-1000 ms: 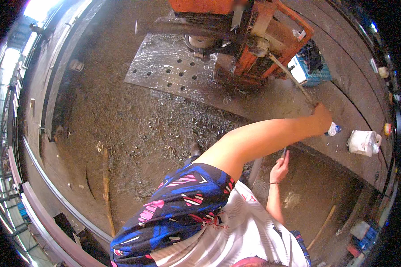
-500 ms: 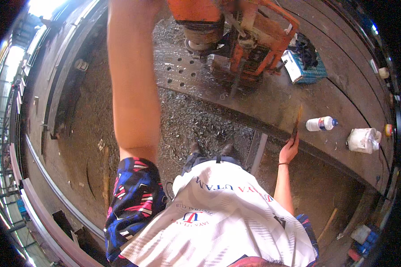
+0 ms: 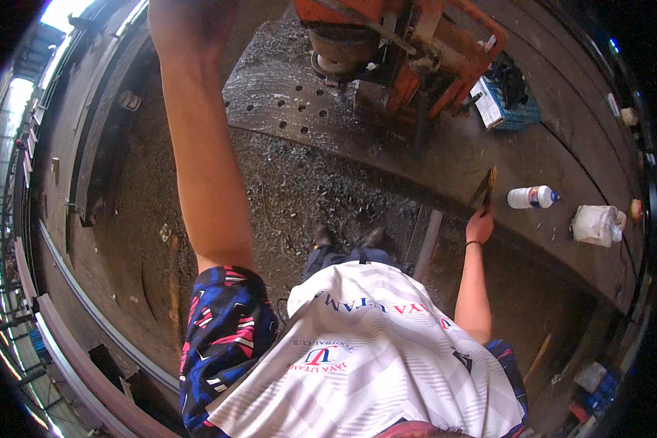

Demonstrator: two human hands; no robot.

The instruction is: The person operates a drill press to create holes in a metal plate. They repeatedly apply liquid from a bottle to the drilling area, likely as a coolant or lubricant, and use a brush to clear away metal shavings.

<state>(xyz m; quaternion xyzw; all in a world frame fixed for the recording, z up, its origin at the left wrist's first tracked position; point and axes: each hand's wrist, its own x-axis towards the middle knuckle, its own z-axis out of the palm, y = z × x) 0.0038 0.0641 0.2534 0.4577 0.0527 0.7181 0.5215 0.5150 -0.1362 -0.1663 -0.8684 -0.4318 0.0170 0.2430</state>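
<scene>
My left arm reaches far forward, and my left hand (image 3: 191, 25) shows only in part at the top edge, dark and blurred; its fingers are out of view. To its right an orange drilling machine (image 3: 416, 80) stands on a steel plate (image 3: 270, 109) with several round holes and metal shavings. My right hand (image 3: 479, 225) is closed on a thin dark piece with a tan tip (image 3: 493, 179), held upright at the plate's near edge; its kind is unclear. A white bottle with a blue cap (image 3: 531, 197) lies on its side to the right of that hand.
A blue-and-white box (image 3: 507, 109) with dark cloth on it sits right of the machine. A white jug (image 3: 597, 225) lies at the far right. Shavings cover the ground (image 3: 299, 190) before my feet. Long steel beams (image 3: 87, 350) run along the left.
My left arm has swung left and drawn back a little, bringing part of the hand into view. My right hand has moved slightly forward, still gripping the thin piece, which has turned.
</scene>
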